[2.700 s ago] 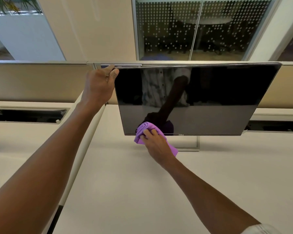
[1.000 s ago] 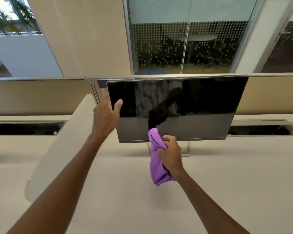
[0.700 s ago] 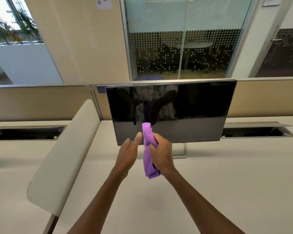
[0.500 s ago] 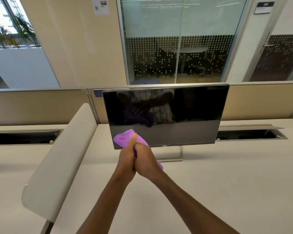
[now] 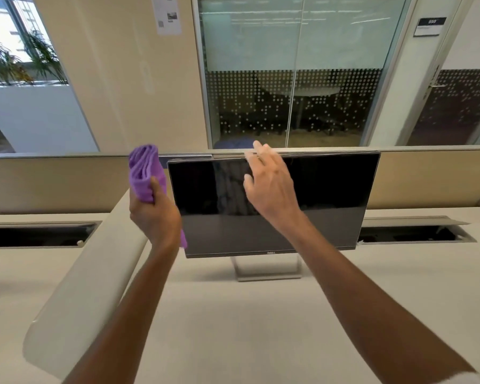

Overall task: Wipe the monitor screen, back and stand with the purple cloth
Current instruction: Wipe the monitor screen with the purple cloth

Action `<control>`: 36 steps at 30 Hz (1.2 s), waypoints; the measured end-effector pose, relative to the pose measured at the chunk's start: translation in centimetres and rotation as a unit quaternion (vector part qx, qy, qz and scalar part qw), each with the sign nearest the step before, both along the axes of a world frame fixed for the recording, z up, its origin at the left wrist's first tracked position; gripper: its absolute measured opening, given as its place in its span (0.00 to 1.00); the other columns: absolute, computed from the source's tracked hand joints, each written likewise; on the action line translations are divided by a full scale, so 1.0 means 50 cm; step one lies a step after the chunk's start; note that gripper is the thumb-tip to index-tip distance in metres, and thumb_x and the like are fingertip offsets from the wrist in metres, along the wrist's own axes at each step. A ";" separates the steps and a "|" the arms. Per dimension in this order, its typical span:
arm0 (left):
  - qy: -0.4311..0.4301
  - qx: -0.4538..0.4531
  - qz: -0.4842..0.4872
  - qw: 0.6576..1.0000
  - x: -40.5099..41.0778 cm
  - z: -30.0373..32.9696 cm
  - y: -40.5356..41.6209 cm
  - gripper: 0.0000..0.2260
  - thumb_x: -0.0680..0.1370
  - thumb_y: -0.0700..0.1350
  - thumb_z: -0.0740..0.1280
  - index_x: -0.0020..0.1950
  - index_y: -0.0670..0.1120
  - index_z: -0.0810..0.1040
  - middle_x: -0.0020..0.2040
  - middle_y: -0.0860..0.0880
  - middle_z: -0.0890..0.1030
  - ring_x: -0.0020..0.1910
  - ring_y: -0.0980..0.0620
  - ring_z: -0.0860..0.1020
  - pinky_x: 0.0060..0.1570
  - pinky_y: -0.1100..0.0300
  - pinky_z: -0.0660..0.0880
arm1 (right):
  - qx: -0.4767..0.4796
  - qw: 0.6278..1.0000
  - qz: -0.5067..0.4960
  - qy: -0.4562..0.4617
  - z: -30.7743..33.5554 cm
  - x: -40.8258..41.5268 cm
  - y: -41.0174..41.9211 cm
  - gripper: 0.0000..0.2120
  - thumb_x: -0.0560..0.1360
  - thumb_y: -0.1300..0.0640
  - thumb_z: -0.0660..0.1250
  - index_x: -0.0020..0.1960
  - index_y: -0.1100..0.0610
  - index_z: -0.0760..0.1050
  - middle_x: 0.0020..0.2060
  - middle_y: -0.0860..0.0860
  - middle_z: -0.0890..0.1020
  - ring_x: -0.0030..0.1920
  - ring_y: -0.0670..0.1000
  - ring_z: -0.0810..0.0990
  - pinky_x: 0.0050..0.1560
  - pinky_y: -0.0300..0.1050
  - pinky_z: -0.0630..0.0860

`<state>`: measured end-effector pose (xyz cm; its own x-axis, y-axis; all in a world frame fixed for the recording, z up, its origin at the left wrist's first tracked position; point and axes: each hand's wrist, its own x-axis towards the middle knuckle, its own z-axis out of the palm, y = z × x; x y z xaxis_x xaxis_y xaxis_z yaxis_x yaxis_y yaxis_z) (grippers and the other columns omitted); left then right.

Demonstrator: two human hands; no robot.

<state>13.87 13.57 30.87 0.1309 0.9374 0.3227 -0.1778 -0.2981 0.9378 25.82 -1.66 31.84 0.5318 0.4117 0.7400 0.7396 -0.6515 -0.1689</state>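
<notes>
A black monitor [image 5: 330, 195] with a dark screen stands on a silver stand [image 5: 266, 270] at the back of the white desk [image 5: 261, 322]. My left hand [image 5: 153, 214] is raised just left of the monitor's left edge, shut on the bunched purple cloth [image 5: 144, 176], which sticks up above my fingers. My right hand [image 5: 269, 187] is in front of the upper middle of the screen, fingers spread and reaching up to the top edge, holding nothing. The back of the monitor is hidden.
A beige partition [image 5: 53, 181] runs behind the desk. Open cable slots lie at the left [image 5: 36, 234] and right [image 5: 416, 231]. A rounded white divider [image 5: 89, 278] separates this desk from the one on the left. Glass walls stand beyond.
The cloth passed from my right hand to my left. My left hand rose with it to the monitor's left edge, and my right hand went up to the screen's top edge.
</notes>
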 end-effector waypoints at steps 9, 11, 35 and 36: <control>0.297 0.536 -0.131 0.779 0.150 0.052 0.070 0.24 0.71 0.33 0.64 0.67 0.43 0.73 0.64 0.42 0.77 0.63 0.40 0.73 0.64 0.46 0.67 | -0.138 0.988 -0.050 0.054 0.001 0.082 -0.006 0.26 0.80 0.46 0.58 0.73 0.60 0.65 0.73 0.57 0.67 0.75 0.58 0.62 0.75 0.58 0.53; 0.361 0.543 -0.153 0.742 0.157 0.032 0.054 0.26 0.72 0.35 0.65 0.70 0.45 0.71 0.67 0.45 0.75 0.67 0.43 0.70 0.69 0.42 0.63 | -0.126 0.990 -0.044 0.050 -0.008 0.082 -0.009 0.26 0.80 0.46 0.57 0.73 0.59 0.64 0.72 0.56 0.69 0.74 0.56 0.63 0.75 0.57 0.53; 0.081 -0.096 -0.120 0.985 0.114 -0.115 0.114 0.19 0.80 0.59 0.61 0.56 0.44 0.76 0.40 0.48 0.76 0.36 0.51 0.75 0.36 0.58 0.71 | -0.084 0.994 -0.015 0.073 -0.018 0.083 -0.016 0.28 0.79 0.44 0.58 0.74 0.56 0.63 0.73 0.53 0.68 0.75 0.55 0.60 0.77 0.56 0.51; 0.088 -0.096 -0.114 0.985 0.109 -0.136 0.107 0.19 0.80 0.58 0.61 0.57 0.43 0.76 0.42 0.46 0.76 0.37 0.50 0.75 0.36 0.58 0.71 | -0.082 0.994 -0.016 0.072 -0.019 0.084 -0.014 0.27 0.79 0.44 0.58 0.74 0.56 0.64 0.73 0.53 0.68 0.75 0.55 0.61 0.77 0.56 0.52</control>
<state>19.33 18.92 24.06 0.3837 0.9185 0.0954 -0.0483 -0.0832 0.9954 30.01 -2.36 30.92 0.6413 0.5027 0.5796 0.6946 -0.7014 -0.1602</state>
